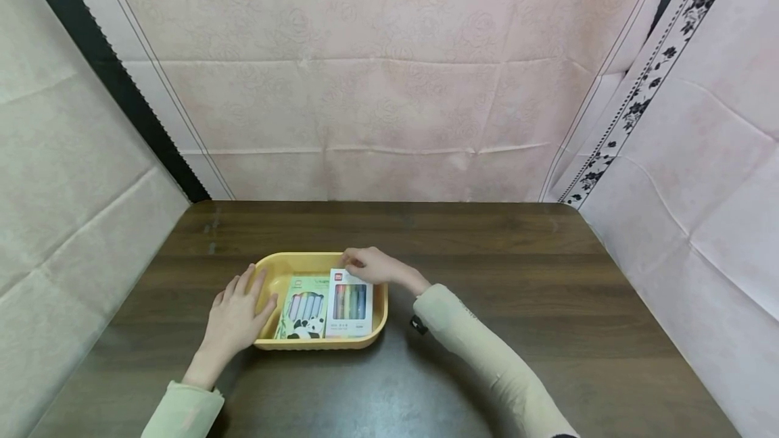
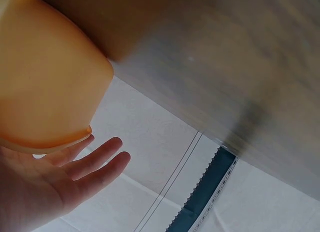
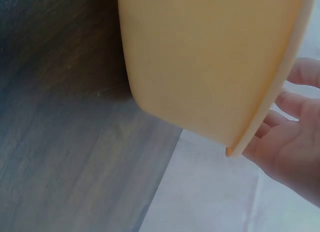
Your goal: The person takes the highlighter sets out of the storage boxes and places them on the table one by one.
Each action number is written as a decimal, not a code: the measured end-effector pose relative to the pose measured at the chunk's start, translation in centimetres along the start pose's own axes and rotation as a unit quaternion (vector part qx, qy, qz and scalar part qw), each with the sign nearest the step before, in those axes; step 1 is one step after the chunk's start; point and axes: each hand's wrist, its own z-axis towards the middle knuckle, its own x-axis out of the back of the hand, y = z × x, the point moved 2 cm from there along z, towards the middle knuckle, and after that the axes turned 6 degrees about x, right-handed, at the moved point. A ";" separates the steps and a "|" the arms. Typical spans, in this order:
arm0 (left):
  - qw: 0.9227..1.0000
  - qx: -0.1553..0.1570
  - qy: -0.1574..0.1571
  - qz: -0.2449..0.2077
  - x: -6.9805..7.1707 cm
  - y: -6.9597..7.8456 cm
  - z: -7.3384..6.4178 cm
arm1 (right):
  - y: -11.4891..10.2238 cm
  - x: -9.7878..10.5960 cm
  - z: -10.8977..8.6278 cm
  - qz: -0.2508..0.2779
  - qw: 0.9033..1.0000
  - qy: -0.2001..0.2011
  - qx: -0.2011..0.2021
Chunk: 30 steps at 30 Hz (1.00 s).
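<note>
A yellow plastic tray [image 1: 380, 320] sits on the table with two flat packs lying side by side in it. The left pack is a green box of markers [image 1: 304, 306] with a panda picture; to its right lies a white box of coloured pens or pencils [image 1: 349, 303] with a window. My left hand [image 1: 234, 313] rests at the tray's left rim, fingers spread and fairly straight. Over the far right part of the tray is my right hand [image 1: 376, 266], its fingers bent at the white box's far end. The tray's rim hides those fingertips in the right wrist view, so a grip cannot be confirmed.
The brown wooden table [image 1: 487, 249] extends around the tray on every side. Pale patterned cloth [image 1: 389, 107] hangs behind it and at both sides. A small black object [image 1: 418, 324] is at the right sleeve's cuff.
</note>
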 end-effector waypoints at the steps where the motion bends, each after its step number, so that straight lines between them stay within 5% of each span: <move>1: 1.000 0.000 0.000 0.000 0.0 0.0 0.0 | 0.2 0.0 0.0 0.008 1.000 0.002 -0.005; 17: 1.000 0.001 0.004 -0.004 -0.1 -0.1 -0.1 | 0.9 1.3 -0.9 0.132 0.990 0.025 -0.033; 30: 1.000 -0.001 0.006 -0.006 0.0 0.0 -0.1 | 0.9 1.6 -2.5 0.113 0.993 0.026 -0.033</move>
